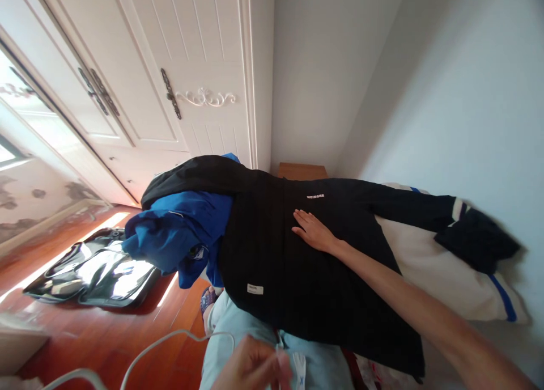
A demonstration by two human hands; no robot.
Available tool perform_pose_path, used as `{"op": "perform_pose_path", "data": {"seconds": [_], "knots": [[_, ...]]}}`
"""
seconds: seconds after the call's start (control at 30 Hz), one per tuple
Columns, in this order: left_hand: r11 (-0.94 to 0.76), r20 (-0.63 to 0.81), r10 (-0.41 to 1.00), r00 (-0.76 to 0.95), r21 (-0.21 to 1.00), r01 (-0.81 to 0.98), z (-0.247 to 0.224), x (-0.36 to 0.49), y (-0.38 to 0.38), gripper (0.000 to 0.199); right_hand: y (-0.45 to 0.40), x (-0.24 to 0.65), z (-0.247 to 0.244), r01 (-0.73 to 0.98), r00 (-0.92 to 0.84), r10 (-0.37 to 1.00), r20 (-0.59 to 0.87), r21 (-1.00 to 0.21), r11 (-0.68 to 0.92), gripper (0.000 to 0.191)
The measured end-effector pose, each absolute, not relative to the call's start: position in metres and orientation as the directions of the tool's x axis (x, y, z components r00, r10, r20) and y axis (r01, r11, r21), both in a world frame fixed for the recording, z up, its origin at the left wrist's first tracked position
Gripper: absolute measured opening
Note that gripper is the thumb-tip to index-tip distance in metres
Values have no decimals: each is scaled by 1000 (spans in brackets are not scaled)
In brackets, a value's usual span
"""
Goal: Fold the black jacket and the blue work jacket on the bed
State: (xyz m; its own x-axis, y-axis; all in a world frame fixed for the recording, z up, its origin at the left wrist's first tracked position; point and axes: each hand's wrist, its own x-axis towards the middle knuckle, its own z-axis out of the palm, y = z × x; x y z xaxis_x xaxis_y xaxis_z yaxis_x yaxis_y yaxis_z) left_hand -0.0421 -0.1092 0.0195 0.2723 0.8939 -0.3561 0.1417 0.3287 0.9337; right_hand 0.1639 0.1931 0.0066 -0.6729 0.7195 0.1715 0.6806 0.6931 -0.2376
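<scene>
A black jacket (272, 237) lies spread out in front of me, with small "WEINGRE" lettering on its upper part and a white label lower down. My right hand (314, 231) rests flat on the fabric, fingers stretched out and nothing in them. Below the jacket's edge, over my lap, is my left hand (257, 364). It is blurred, with fingers that look bent, and I cannot see whether it holds anything. A bunched blue garment (170, 231) sits against the jacket's left side. One black sleeve reaches right and ends in a folded dark part.
Light-coloured clothing with a blue stripe (442, 276) lies under the jacket on the right. An open suitcase (102, 271) is on the wooden floor (68, 344). A white wardrobe (212, 50) stands behind, and a white cable (157, 342) runs across to my lap.
</scene>
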Motion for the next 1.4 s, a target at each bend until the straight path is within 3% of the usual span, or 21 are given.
{"op": "perform_pose_path", "data": {"seconds": [0.07, 0.1, 0.17, 0.2, 0.3, 0.4, 0.57, 0.8, 0.9, 0.97, 1.03, 1.1, 1.23, 1.4], "knots": [[21, -40, 996, 86, 976, 215, 47, -46, -59, 52, 191, 169, 7, 711, -666, 739, 100, -212, 670, 84], [-127, 139, 990, -15, 938, 322, 55, -47, -29, 48, 191, 173, 9, 719, -666, 742, 72, -203, 665, 87], [-302, 416, 909, -28, 704, 643, 58, -51, 32, 47, 191, 184, 11, 726, -671, 741, 31, -177, 665, 89], [-306, 442, 896, 34, 561, 769, 54, -55, 58, 49, 190, 191, 11, 730, -671, 741, 19, -159, 665, 89], [-210, 274, 952, 139, 251, 945, 35, -69, 107, 57, 183, 215, 11, 748, -658, 753, -2, -109, 654, 88], [-149, 121, 984, 135, 122, 981, 24, -81, 115, 72, 177, 242, 9, 757, -651, 759, -9, -82, 648, 87], [-56, 2, 998, 56, 76, 996, 28, -85, 108, 92, 178, 281, 10, 763, -646, 763, -11, -36, 645, 88], [-12, -118, 993, 18, 47, 999, 43, -81, 122, 104, 179, 285, 30, 816, -578, 816, -15, -24, 577, 91], [-18, -80, 997, 20, 33, 999, 65, -64, 154, 84, 190, 251, 48, 832, -545, 830, 119, -50, 553, 86], [-160, 85, 984, 159, 12, 987, 77, -53, 186, 61, 210, 223, 57, 795, -584, 781, 222, -38, 605, 81], [-308, 204, 928, 313, -56, 950, 82, -50, 221, 51, 237, 200, 60, 766, -621, 743, 250, -8, 643, 76], [-341, 169, 920, 354, -100, 935, 80, -58, 253, 56, 267, 188, 55, 776, -620, 764, 179, -4, 631, 73], [-259, 5, 965, 261, -90, 962, 59, -90, 291, 72, 311, 213, 39, 805, -593, 800, -93, -49, 591, 77], [-221, -39, 975, 219, -107, 969, 44, -116, 302, 85, 329, 280, 41, 847, -520, 828, -210, -3, 532, 90]]}}
